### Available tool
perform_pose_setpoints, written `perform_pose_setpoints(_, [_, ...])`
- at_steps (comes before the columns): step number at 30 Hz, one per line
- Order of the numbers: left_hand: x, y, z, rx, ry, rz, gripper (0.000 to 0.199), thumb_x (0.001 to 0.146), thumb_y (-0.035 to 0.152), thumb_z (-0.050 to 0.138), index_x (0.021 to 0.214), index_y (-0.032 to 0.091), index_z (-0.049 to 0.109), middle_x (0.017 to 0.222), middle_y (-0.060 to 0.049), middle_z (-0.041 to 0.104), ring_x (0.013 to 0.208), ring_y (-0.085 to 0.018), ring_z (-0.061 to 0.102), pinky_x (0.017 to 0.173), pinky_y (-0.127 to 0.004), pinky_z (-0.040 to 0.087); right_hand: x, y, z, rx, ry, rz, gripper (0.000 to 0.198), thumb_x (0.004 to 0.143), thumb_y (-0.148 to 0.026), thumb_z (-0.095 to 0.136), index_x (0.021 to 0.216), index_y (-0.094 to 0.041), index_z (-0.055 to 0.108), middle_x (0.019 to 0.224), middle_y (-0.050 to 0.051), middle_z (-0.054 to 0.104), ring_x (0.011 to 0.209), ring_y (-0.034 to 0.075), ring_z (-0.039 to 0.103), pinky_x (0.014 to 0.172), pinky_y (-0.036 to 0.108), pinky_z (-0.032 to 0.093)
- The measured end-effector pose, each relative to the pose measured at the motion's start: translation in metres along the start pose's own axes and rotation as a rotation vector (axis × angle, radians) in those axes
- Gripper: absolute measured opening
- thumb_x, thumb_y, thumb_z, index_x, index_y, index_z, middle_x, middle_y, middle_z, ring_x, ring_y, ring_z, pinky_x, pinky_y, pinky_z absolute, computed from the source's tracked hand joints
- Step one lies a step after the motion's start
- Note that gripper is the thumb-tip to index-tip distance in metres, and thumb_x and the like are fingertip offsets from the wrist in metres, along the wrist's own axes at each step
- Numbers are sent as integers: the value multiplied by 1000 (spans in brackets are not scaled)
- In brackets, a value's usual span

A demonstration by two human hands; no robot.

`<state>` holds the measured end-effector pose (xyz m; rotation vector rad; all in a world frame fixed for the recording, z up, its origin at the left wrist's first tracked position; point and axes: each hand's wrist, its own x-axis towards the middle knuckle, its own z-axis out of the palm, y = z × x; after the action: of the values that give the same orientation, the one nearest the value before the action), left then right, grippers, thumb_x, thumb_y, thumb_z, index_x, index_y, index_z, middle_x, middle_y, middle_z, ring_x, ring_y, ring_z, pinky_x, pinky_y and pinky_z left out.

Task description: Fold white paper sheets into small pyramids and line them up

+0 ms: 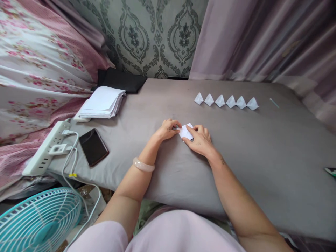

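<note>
A small folded square of white paper [186, 132] lies on the grey cloth-covered table between my hands, one corner turned toward me. My left hand [168, 128] pinches its left corner between thumb and fingers. From the right, my right hand [201, 139] grips the paper's right side, with the thumb at the near edge and the index finger on top. The other right fingers are curled, and the paper's right corner is hidden beneath them. Farther back, a row of several folded white paper pieces [220, 100] stands on the cloth, pointed at the top.
A stack of white paper [101, 102] lies at the back left, beside a black flat item [122, 79]. Closer on the left are a phone [93, 147] and a power strip [47, 148] with cables. A blue fan [44, 224] stands below the edge. A thin stick [274, 102] lies at right.
</note>
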<state>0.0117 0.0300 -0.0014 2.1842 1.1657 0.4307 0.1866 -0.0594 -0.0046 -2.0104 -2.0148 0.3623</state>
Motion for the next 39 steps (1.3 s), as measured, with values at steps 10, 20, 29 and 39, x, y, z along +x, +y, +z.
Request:
perform_pose_setpoints(10, [-5, 2, 0, -139, 61, -2, 23, 81, 34, 62, 90, 15, 74, 80, -4, 65, 69, -12, 55, 68, -23, 45, 2, 1, 2, 39, 49, -26, 60, 82, -49, 57, 137, -25, 49, 125, 12, 52, 108, 31, 47, 94, 43, 38])
perform_pose_setpoints(20, [-12, 16, 9, 254, 227, -65, 21, 86, 36, 58, 87, 17, 67, 93, -9, 64, 87, -22, 58, 77, -32, 46, 11, 8, 4, 102, 198, -113, 59, 78, -43, 68, 132, -26, 53, 124, 10, 58, 112, 31, 48, 94, 45, 38])
perform_pose_setpoints(29, [0, -4, 16, 207, 44, 478, 32, 91, 10, 36, 109, 14, 62, 115, -11, 62, 106, -19, 56, 95, -31, 45, 15, 25, 9, 300, 205, -215, 30, 87, -24, 51, 114, -22, 66, 109, 8, 64, 104, 22, 56, 95, 40, 43])
perform_pose_setpoints(39, [-15, 12, 6, 541, -66, 489, 29, 91, 11, 36, 105, 13, 62, 109, -12, 61, 105, -21, 55, 93, -33, 46, -2, 4, -5, -119, 83, -340, 41, 87, -7, 34, 114, -14, 64, 115, 14, 59, 104, 26, 51, 95, 39, 43])
